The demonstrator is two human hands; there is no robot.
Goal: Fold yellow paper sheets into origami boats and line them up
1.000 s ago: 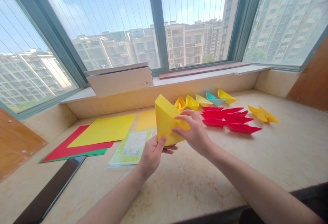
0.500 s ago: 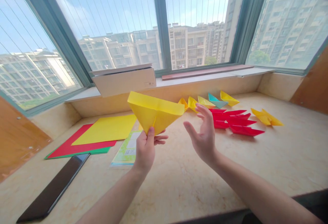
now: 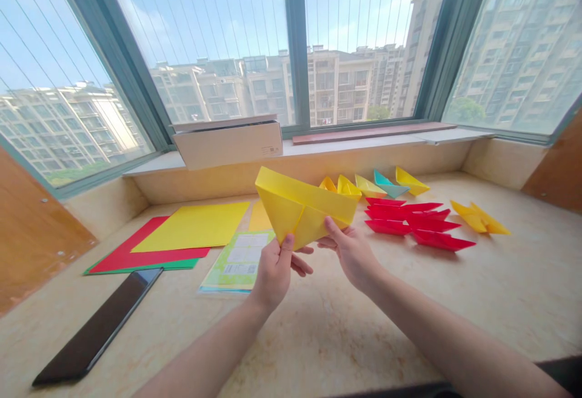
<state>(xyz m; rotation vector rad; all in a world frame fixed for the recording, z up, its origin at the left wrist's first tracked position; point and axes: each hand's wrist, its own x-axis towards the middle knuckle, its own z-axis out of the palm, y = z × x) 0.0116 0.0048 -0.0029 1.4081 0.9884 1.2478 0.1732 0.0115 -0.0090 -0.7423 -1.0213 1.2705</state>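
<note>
A folded sheet of yellow paper [image 3: 300, 204], shaped like a triangle with a turned-up band along its top, is held above the counter. My left hand [image 3: 277, 267] pinches its lower point, thumb in front. At its right lower edge, my right hand [image 3: 350, 249] grips the paper between thumb and fingers. Beyond and to the right stand several red paper boats [image 3: 409, 219]. Behind them is a row of yellow boats and a teal paper boat [image 3: 388, 184]. A yellow folded paper piece [image 3: 479, 218] lies farther right.
Yellow sheets [image 3: 191, 226], a red sheet [image 3: 118, 246] and a green sheet [image 3: 182, 266] lie stacked at left. A black phone [image 3: 97, 328] is nearer me. A clear paper packet [image 3: 234, 261] lies beside my left hand. A white box [image 3: 230, 144] sits on the sill.
My right hand has come in from the right and closed on the folded paper's edge. The paper, in my left hand, has shifted right and tilted.
</note>
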